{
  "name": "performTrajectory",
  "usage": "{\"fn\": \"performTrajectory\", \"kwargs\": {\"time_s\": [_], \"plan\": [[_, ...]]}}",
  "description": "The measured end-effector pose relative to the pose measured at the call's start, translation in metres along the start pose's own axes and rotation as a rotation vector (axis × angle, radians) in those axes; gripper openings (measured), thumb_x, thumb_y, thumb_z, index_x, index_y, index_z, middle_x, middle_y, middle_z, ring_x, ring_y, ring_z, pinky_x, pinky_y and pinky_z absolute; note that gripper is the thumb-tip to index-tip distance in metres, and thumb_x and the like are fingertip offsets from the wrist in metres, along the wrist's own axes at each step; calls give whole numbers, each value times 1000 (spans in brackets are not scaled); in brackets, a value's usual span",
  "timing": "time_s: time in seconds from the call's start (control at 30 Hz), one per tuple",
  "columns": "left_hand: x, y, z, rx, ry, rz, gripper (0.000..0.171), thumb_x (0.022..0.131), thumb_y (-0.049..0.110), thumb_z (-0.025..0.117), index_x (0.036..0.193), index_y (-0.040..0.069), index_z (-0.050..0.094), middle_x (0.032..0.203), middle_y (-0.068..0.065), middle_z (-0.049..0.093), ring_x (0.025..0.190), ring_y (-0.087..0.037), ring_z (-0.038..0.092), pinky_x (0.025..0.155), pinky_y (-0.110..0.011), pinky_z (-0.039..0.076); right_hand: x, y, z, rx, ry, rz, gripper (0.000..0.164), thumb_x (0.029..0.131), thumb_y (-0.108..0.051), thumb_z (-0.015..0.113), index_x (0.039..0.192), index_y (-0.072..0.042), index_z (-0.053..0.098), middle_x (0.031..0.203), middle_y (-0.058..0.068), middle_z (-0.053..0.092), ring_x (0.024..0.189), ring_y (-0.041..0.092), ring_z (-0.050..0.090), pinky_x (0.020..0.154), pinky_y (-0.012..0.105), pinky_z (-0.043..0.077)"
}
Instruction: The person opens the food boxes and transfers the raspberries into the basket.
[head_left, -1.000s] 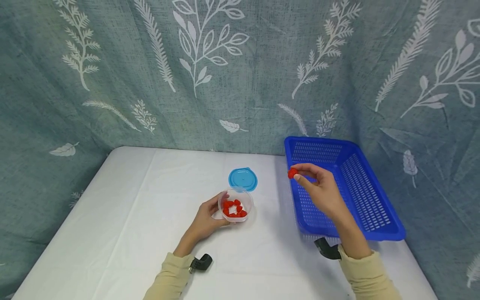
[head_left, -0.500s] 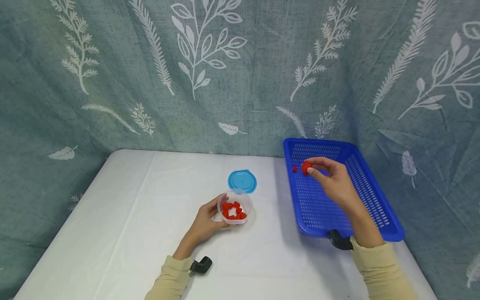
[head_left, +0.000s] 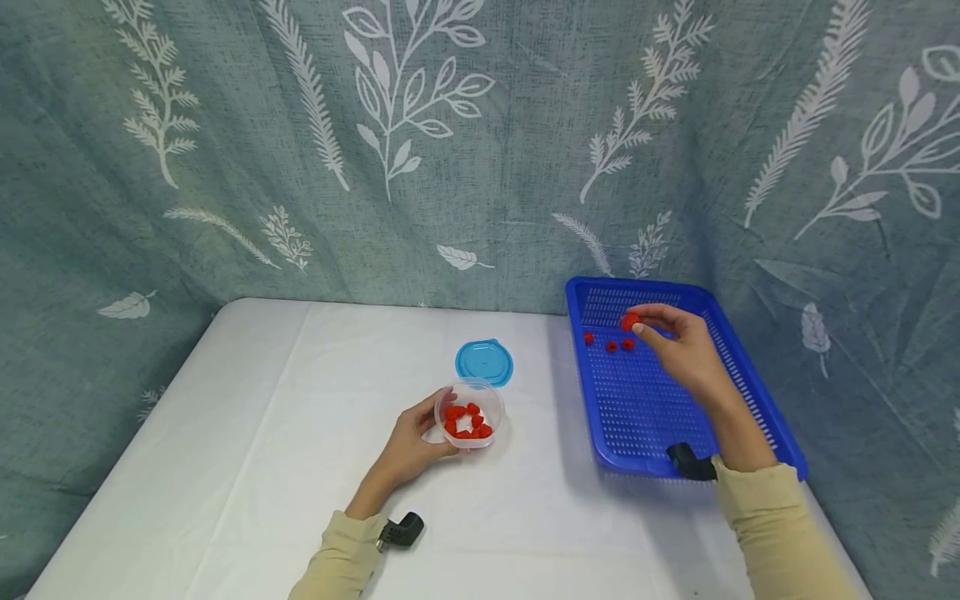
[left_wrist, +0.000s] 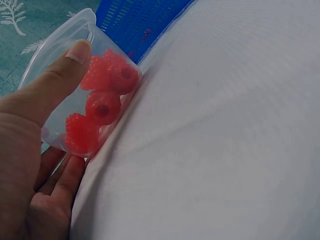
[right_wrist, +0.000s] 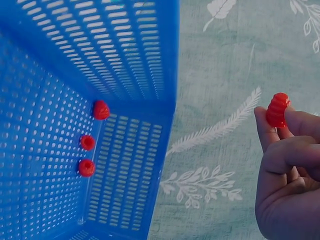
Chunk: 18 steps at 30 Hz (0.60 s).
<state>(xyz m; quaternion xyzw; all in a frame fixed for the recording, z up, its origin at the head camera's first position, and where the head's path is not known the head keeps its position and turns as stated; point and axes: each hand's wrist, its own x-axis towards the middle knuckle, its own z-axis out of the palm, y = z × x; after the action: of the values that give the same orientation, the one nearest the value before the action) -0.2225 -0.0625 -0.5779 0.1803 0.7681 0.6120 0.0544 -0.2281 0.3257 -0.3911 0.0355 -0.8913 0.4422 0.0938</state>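
In the head view my left hand (head_left: 412,437) grips a small clear plastic tub (head_left: 491,400) by its side, tilted on the white table. Several raspberries (head_left: 477,422) lie inside; the left wrist view shows more of them (left_wrist: 103,107) through the wall, with my thumb along the outside. Over the blue perforated basket (head_left: 648,408), my right hand (head_left: 686,346) pinches a red raspberry (head_left: 630,320) between thumb and fingertips. Three raspberries (right_wrist: 87,143) rest on the basket floor in the right wrist view, apart from that hand.
A light blue lid (head_left: 484,362) lies flat on the white table (head_left: 262,467), just behind the tub. The basket stands at the table's right side. A green leaf-patterned curtain (head_left: 315,150) hangs behind and at both sides.
The right hand has moved right, from the basket's left rim to farther over it. Three raspberries have appeared on the basket floor, two of them within the last half second. The left hand keeps its place.
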Motion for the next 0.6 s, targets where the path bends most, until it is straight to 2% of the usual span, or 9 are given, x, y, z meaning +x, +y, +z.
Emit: {"fn": "performTrajectory", "kwargs": {"time_s": [0.13,0.27,0.4,0.53,0.6], "plan": [[0,0,0,-1,-3,8,92,74,17,92,154,15,46,153,-1,52,143,-21,47,116,-38,41,4,7,-1,8,19,-11,35,104,-19,59,132,1,63,116,5,69,104,-6,56,82,13,43],[0,-1,0,7,-3,10,92,75,17,92,154,14,46,153,-2,52,143,-22,47,116,-38,41,6,9,-2,-10,29,10,36,104,-22,58,133,0,63,122,11,66,107,-5,52,84,16,43],[0,-2,0,12,-5,11,92,75,17,92,154,14,45,152,-2,53,143,-22,47,116,-39,42,9,10,-3,-26,21,30,38,105,-24,57,134,0,62,130,19,63,115,5,52,87,21,43],[-1,-1,0,9,-3,8,92,75,16,91,154,15,46,149,-1,56,142,-20,48,116,-38,42,13,13,-3,-39,8,36,39,106,-25,56,135,0,62,132,21,63,122,19,53,89,23,44],[0,0,0,10,-3,6,91,75,17,91,154,15,46,148,-1,57,142,-20,48,116,-38,42,15,16,-3,-39,7,36,39,106,-25,56,135,0,62,131,21,63,122,20,54,89,23,45]]}}
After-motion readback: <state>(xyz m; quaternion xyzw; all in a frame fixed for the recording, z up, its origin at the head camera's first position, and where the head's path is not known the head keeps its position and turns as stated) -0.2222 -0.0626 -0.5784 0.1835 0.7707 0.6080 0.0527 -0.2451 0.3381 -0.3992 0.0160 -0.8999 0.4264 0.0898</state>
